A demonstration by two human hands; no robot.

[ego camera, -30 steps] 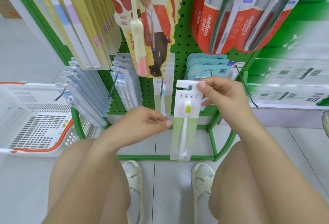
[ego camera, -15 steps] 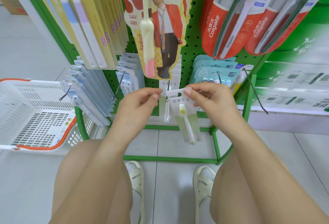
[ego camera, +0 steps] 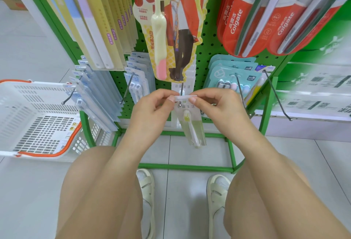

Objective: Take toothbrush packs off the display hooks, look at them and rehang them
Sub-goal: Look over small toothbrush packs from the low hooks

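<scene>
Pack position: toothbrush pack (ego camera: 190, 123) raised from in front of the knees to the tip of the centre hook (ego camera: 181, 94).
Left hand (ego camera: 152, 109): moved up from beside the pack; now pinching its top left corner.
Right hand (ego camera: 214, 107): carried upward with the pack, pinching the top right corner.

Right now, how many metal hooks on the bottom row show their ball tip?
5: far left, next right, centre hook at the green toothbrush pack, teal-pack hook, far right. Others may be hidden behind packs.
</scene>
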